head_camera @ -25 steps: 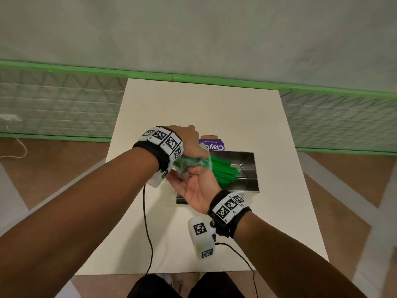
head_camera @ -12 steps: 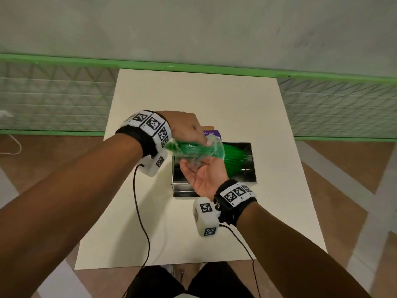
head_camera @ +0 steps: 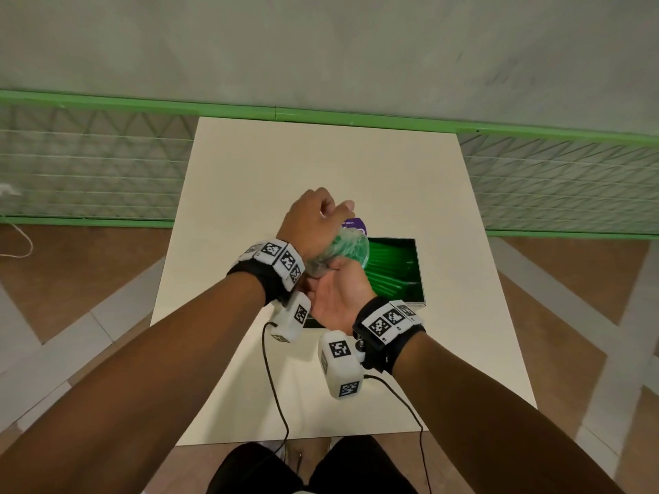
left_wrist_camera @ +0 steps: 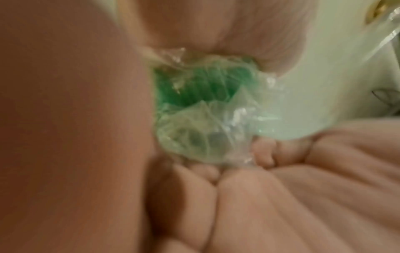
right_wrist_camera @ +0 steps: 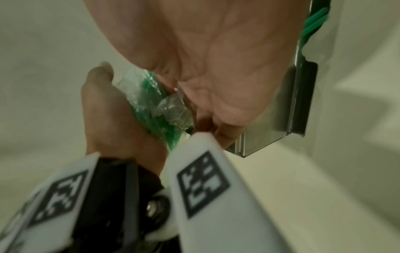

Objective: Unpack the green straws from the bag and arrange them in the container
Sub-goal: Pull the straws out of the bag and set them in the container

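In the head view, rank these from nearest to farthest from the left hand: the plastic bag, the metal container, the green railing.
1. Plastic bag: gripped by the left hand itself, over the table.
2. Metal container: on the table, just right of the hands, straws inside.
3. Green railing: beyond the table's far edge.

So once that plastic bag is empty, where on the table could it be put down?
The white table is bare beyond the steel container, toward the green rail, and along both its sides. It is crowded where both hands hold the clear bag over the green straws.
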The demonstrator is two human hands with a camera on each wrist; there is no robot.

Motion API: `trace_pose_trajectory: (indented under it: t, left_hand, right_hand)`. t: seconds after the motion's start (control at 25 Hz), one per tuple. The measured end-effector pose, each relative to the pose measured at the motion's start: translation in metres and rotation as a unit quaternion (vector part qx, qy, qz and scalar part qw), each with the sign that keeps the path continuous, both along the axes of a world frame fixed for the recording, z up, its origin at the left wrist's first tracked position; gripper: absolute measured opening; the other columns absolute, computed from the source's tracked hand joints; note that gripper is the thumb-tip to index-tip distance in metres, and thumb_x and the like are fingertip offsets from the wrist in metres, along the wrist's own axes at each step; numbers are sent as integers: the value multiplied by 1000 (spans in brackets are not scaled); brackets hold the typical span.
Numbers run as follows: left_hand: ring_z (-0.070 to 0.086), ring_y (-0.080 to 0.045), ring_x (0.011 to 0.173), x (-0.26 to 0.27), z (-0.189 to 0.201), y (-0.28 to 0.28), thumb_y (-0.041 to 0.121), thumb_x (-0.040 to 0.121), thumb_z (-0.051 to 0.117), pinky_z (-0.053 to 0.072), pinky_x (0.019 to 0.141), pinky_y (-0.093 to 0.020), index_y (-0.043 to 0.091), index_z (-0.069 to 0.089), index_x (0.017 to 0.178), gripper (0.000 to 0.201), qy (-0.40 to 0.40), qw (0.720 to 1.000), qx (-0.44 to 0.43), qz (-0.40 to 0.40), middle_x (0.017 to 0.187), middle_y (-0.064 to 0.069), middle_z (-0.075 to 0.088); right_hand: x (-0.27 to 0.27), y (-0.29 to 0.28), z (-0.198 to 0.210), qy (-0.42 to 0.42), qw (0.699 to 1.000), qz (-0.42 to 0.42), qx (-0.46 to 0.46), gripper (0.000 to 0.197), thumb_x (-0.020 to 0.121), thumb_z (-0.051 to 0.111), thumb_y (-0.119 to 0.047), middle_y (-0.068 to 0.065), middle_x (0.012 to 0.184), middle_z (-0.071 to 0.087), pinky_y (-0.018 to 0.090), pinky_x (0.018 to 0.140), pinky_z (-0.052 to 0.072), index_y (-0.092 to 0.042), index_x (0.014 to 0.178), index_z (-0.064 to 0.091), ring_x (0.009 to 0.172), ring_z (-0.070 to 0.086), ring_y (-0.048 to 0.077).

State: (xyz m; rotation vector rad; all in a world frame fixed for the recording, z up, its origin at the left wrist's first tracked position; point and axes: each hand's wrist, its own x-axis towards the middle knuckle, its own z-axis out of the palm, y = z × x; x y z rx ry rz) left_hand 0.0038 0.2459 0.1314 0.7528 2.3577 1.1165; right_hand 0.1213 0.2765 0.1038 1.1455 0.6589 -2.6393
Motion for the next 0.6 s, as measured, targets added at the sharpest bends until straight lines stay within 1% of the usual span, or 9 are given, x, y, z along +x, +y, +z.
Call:
trace_pose_trajectory:
  t: [0.04,0.08,0.16,0.2,0.24,0.32,0.4,0.48,0.6]
  left_hand:
    - [65,3,77,-3,5,-7,55,95,55,41,70,-25,9,53,75,50,-7,1000,15,-17,67,11,61]
    - [67,4,81,-5,8,-15,59,94,54,40,74,-22,11,57,75,51,5,998,2,-56,64,15,62]
    - [66,-9,97,-8,3,-27,70,85,50,39,94,-34,26,67,95,48,63,987,-63,-136,90,17,70]
    - [60,-14,105,-6,-1,-32,71,82,50,36,99,-40,30,63,109,50,76,980,-87,-161,107,14,67]
    - [53,-17,112,-2,-8,-36,68,83,50,35,100,-43,30,58,120,53,78,978,-94,-169,118,9,62]
    - [43,-23,118,7,-20,-37,56,87,42,34,97,-43,26,51,127,50,80,984,-71,-143,128,1,53]
    - [38,-27,117,9,-23,-36,45,89,34,29,94,-40,24,50,126,46,97,986,-65,-115,125,-3,48]
    - [36,-27,111,6,-24,-39,43,87,27,27,93,-39,21,52,122,48,117,985,-83,-99,118,-5,44]
    - [31,-23,101,7,-28,-45,47,84,24,29,92,-41,18,52,118,53,167,977,-96,-96,109,-4,39]
  right_hand:
    - [0,4,2,-5,1000,1,17,62,99,29,-39,23,122,66,44,106,47,0,140,53,113,61,35]
    - [1,9,3,-11,999,-3,30,61,101,28,-41,23,112,70,39,96,53,0,136,56,101,64,32]
    - [2,15,7,-18,999,-6,48,60,103,30,-46,21,105,72,35,82,57,-3,133,59,91,65,29]
    - [1,16,8,-17,998,-3,53,61,103,31,-49,20,107,72,35,81,58,-5,135,58,92,66,29]
    - [0,15,10,-17,998,14,62,62,103,31,-53,19,111,71,36,81,60,-7,136,57,95,67,30]
    - [-1,15,14,-26,987,109,113,74,102,22,-62,20,114,71,36,80,60,-6,135,57,94,71,29]
    - [1,22,20,-58,951,240,188,86,99,16,-66,23,109,74,32,74,59,0,129,61,81,73,26]
    - [3,33,32,-87,900,339,261,87,97,22,-68,20,104,76,27,64,56,4,115,68,67,71,21]
    - [5,51,49,-49,827,367,424,65,100,37,-57,8,78,76,27,55,49,-5,91,74,52,59,14]
